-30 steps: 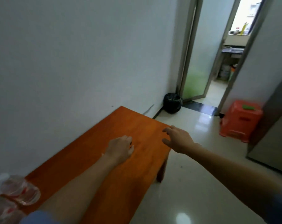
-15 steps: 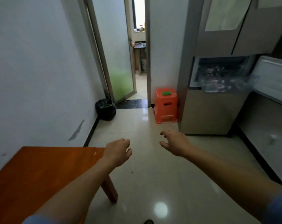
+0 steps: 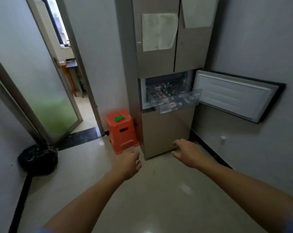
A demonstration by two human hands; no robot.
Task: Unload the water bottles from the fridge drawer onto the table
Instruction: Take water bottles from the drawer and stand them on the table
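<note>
The person faces the tall beige fridge with both arms stretched forward and low, well apart from it. The left hand has a loose, narrow grip with the fingers lightly curled and holds nothing. The right hand has a wide grip with the fingers spread, and it too is empty.

The clear plastic fridge drawer hangs pulled out of the middle compartment, just beside the swung-open white-lined compartment door. The clear water bottles with red-and-white labels lie inside it; their number cannot be told. The tabletop is out of view.

The step in hand appears to be the approach for another pick. To do it well, the person should step close first, then lift both hands above the drawer's front wall and come down from the top, not through the side. The front bottles are the easiest reach. Each hand should wrap fully round a bottle's body, since chilled plastic may be slick. Leaning on the overhanging drawer is best avoided. The orange plastic stool beside the fridge and the door's edge at the right both call for care when turning away.
</note>
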